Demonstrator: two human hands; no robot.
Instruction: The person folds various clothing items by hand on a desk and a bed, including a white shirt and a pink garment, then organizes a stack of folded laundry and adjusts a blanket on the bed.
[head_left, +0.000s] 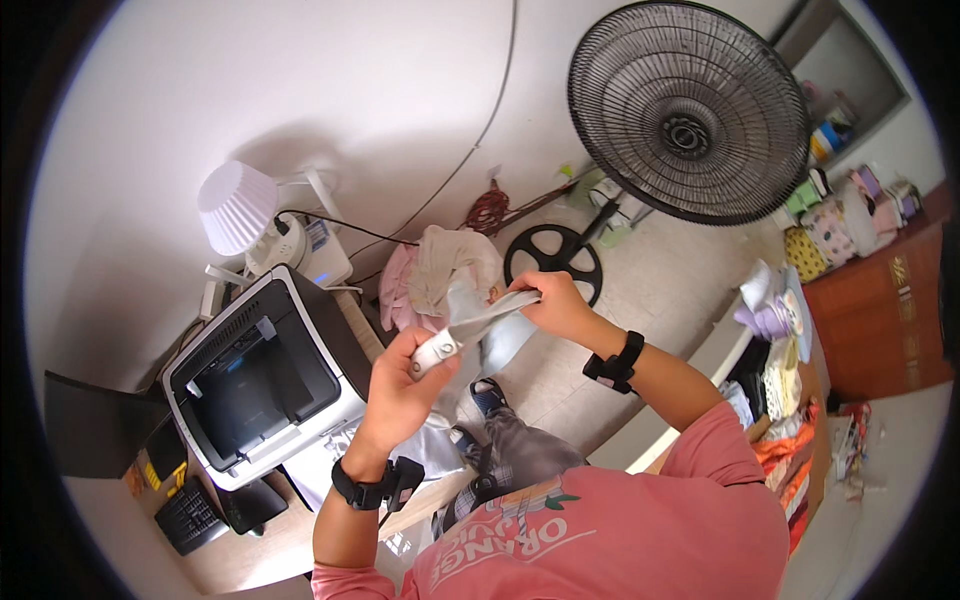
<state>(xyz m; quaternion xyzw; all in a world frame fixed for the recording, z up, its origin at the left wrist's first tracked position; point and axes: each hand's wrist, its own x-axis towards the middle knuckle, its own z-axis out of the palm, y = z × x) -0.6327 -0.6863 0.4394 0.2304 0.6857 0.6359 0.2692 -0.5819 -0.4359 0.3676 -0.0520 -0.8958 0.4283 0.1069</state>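
Observation:
A pale grey-white cloth (487, 322) is stretched in the air between both hands, and its lower part hangs down above the floor. My left hand (409, 390) grips its white band (435, 354), with the thumb along it; two round fastener-like spots show there. At the other end my right hand (555, 304) pinches a gathered edge between thumb and fingers. Whether the cloth is a garment cannot be told. Behind it lies a heap of pink and beige cloth (454, 270), partly hidden by the held piece.
On the left desk (292, 544) stand a printer (255, 375), a pleated lamp (238, 202) and a keyboard (189, 517). A pedestal fan (684, 135) rises ahead to the right. Clothes (780, 382) cover part of a surface at right. A black cable (352, 225) runs behind the printer.

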